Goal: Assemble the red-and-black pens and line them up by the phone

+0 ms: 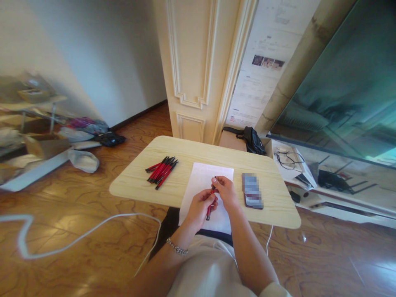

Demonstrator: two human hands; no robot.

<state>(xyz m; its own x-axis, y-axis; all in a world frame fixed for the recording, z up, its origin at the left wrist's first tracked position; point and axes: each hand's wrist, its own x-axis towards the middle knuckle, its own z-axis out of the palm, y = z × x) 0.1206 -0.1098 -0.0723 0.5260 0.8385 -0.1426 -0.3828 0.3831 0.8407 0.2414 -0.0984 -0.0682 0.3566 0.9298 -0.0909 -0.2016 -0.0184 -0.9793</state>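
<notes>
Both my hands are closed on one red and black pen, held tilted above a white sheet of paper. My left hand grips its red barrel, and the lower end sticks out below the fingers. At the upper, dark end, the fingers of my right hand pinch the pen; the tip is partly hidden. To the left on the table lies a pile of several similar red and black pens. A phone with a blurred screen rests right of the paper.
The small pale wooden table has rounded corners. A white cable runs over the floor at left. Behind the table are a black bag and a low cabinet with a router. Bags and boxes lie at far left.
</notes>
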